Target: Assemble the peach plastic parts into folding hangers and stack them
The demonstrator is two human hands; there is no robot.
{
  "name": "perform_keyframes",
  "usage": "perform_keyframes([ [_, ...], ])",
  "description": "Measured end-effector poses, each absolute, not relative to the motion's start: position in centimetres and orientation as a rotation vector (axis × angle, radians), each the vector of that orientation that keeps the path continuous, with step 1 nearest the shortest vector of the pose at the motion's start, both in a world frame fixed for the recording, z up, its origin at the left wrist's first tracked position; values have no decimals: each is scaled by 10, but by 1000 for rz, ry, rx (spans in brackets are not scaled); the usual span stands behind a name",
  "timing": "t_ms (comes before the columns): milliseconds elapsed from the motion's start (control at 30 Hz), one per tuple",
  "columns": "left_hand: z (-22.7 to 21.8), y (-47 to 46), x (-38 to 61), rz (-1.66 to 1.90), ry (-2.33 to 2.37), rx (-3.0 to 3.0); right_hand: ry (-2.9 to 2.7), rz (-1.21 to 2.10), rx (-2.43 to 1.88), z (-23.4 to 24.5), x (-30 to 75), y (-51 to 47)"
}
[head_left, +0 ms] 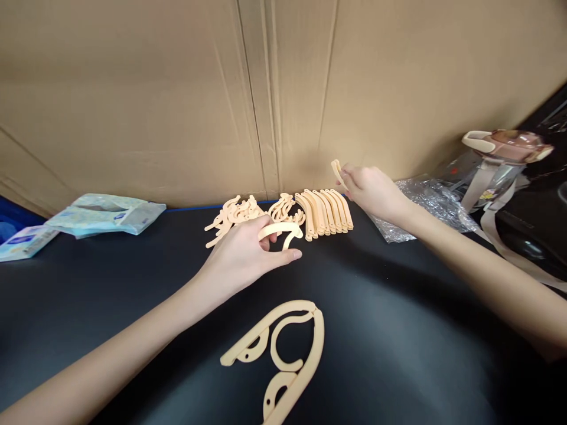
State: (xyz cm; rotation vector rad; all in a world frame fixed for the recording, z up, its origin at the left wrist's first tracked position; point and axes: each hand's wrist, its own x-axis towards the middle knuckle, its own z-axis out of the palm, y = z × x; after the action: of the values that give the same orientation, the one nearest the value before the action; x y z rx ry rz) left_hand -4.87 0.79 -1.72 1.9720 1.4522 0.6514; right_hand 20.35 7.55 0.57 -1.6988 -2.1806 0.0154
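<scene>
My left hand (250, 248) is closed on a curved beige hanger piece (281, 229), its thumb stretched out below the piece. My right hand (370, 188), raised above the row of parts, pinches a short-looking beige hanger arm (337, 171), seen partly end-on. Below the right hand stands a neat row of curved hanger arms (325, 213). Left of that row lie loose hook-shaped pieces (282, 206) and a heap of small curved pieces (241, 211), partly hidden by my left hand. A folding hanger (316, 339) with its hook folded inward lies nearest to me, cut off by the lower edge.
A pale blue tissue pack (110, 212) lies at the left on the black table (398, 330). Crumpled clear plastic (429, 206) and a strapped drink bottle (500, 171) are at the right. A cardboard wall (177, 106) rises behind everything.
</scene>
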Motion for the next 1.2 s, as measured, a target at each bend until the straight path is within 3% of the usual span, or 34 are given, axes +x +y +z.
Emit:
perform_keyframes([
  [300,-8,5,-45,777,1137,1547,-2071,151,-1744,-21,204,91],
  [500,-4,7,-39,823,1180,1453,-2056,137,-1787,-21,197,103],
  [633,-4,5,-42,719,1220,1702,-2091,103,-1789,-24,189,110],
  [900,-10,-2,-61,51,1365,2333,-2051,119,-1798,-22,186,105],
  [1200,-24,0,-56,157,1182,2406,-2034,170,-1729,-9,190,98],
])
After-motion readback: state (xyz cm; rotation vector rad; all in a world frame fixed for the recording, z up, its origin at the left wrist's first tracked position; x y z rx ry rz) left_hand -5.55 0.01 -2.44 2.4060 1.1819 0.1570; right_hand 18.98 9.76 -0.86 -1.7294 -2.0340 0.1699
